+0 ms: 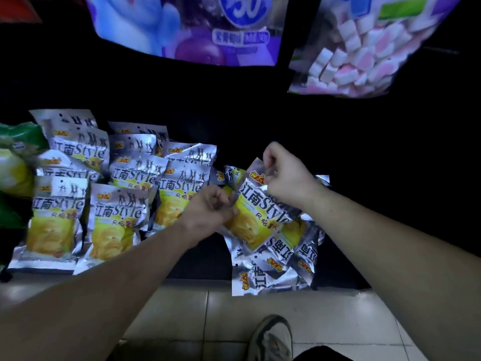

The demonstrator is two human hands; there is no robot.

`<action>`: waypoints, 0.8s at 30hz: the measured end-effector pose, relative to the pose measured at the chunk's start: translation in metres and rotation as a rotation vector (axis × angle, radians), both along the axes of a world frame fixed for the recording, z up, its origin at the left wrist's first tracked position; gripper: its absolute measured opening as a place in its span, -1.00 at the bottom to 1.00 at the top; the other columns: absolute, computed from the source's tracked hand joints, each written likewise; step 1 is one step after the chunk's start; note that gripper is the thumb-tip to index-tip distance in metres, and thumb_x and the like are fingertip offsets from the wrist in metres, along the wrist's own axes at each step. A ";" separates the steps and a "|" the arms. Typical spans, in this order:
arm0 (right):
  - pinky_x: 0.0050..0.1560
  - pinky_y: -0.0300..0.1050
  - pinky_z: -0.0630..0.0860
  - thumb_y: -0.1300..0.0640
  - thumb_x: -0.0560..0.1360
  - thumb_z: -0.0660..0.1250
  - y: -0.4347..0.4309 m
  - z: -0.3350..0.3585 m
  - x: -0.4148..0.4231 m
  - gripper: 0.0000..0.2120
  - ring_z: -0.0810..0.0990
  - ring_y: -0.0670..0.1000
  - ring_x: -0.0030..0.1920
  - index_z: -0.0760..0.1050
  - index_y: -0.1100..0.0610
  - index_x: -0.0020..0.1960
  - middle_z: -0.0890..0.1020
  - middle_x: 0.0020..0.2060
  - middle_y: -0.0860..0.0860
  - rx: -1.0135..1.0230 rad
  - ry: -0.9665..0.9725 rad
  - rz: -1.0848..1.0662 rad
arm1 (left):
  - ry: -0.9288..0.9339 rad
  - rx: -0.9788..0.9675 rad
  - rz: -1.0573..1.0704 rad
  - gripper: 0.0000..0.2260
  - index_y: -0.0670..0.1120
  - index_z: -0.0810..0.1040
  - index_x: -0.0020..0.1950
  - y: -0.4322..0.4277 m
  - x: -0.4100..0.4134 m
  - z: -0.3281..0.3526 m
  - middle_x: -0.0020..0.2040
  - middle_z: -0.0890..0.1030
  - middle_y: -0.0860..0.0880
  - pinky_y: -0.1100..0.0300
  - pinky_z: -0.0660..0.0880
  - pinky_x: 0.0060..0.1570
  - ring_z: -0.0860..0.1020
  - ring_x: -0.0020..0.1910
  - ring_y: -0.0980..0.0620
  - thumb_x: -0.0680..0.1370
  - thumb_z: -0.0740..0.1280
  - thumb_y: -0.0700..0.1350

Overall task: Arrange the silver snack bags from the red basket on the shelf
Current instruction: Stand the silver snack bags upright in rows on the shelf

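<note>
A silver snack bag [256,214] with a yellow chip picture is held tilted over the dark shelf. My right hand [285,178] pinches its top edge. My left hand [210,208] grips its left side. Under it lies a loose pile of silver bags [276,267], some upside down, at the shelf's front edge. To the left, several silver bags [114,225] stand upright in rows on the shelf [203,259]. The red basket is not in view.
Green and yellow snack bags [15,157] sit at the far left. A purple candy bag [192,24] and a marshmallow bag [364,53] hang above. Pale floor tiles [208,316] and a shoe [270,340] are below the shelf edge.
</note>
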State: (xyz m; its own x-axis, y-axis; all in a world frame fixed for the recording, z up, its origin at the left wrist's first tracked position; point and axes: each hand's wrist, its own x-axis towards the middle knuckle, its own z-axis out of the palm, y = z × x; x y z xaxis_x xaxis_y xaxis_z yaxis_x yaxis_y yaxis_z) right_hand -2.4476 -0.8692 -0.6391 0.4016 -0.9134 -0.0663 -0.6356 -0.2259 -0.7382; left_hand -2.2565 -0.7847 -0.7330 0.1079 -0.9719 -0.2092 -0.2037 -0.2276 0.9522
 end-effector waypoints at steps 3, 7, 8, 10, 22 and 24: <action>-0.34 0.08 0.51 0.29 0.44 0.38 -0.002 0.005 0.026 -0.61 0.48 0.07 -0.34 0.27 -0.13 -0.18 0.48 -0.31 -0.02 -0.001 -0.005 -0.012 | 0.029 -0.005 0.092 -0.74 -0.12 0.43 -0.19 0.017 0.018 0.013 -0.37 0.56 0.00 0.28 0.48 -0.26 0.55 -0.35 0.22 0.55 0.37 -0.42; -0.26 0.05 0.54 -0.08 0.24 0.67 0.004 0.005 0.059 -0.43 0.59 -0.01 -0.27 0.23 -0.10 -0.16 0.57 -0.28 -0.07 0.018 0.096 0.009 | -0.058 -0.017 0.202 -0.66 0.02 0.44 -0.26 0.040 0.056 0.008 -0.28 0.52 -0.05 0.20 0.44 -0.19 0.52 -0.18 0.01 0.56 0.36 -0.38; -0.25 0.04 0.56 -0.10 0.22 0.67 0.005 0.002 0.067 -0.42 0.59 -0.03 -0.26 0.24 -0.09 -0.15 0.59 -0.27 -0.06 0.024 0.128 0.019 | -0.067 -0.003 0.227 -0.69 -0.02 0.44 -0.24 0.046 0.066 0.008 -0.30 0.50 -0.01 0.28 0.40 -0.24 0.49 -0.24 0.06 0.57 0.35 -0.37; -0.30 -0.03 0.52 0.06 0.32 0.64 0.007 -0.008 0.085 -0.49 0.57 -0.03 -0.26 0.27 -0.04 -0.13 0.58 -0.26 -0.05 0.055 0.186 0.067 | -0.006 -0.003 0.302 -0.76 -0.10 0.47 -0.20 0.056 0.081 0.007 -0.29 0.55 0.01 0.38 0.40 -0.24 0.53 -0.30 0.21 0.59 0.35 -0.36; -0.26 0.05 0.49 0.20 0.46 0.45 0.006 -0.069 0.175 -0.60 0.55 0.13 -0.24 0.21 -0.05 -0.19 0.51 -0.25 0.03 -0.020 0.403 0.184 | -0.661 0.070 0.134 -0.75 0.07 0.59 0.12 0.088 0.126 -0.038 0.21 0.47 0.07 0.14 0.59 -0.10 0.60 -0.05 0.05 0.46 0.49 0.00; -0.27 0.02 0.47 0.20 0.47 0.42 0.004 -0.077 0.177 -0.65 0.51 0.12 -0.25 0.24 -0.04 -0.16 0.51 -0.26 0.02 -0.022 0.428 0.177 | -0.757 0.028 -0.054 -0.60 0.13 0.54 0.32 0.094 0.122 -0.039 0.32 0.43 0.04 0.14 0.57 -0.09 0.60 0.05 -0.03 0.49 0.45 0.07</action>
State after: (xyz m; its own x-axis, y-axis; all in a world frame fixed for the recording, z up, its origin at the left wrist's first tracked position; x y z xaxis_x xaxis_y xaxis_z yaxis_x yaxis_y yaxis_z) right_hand -2.2701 -0.8655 -0.7164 0.4920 -0.8364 -0.2413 -0.8324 -0.3708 -0.4119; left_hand -2.1346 -0.6902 -0.7724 0.1844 -0.9753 -0.1213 -0.8110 -0.2207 0.5418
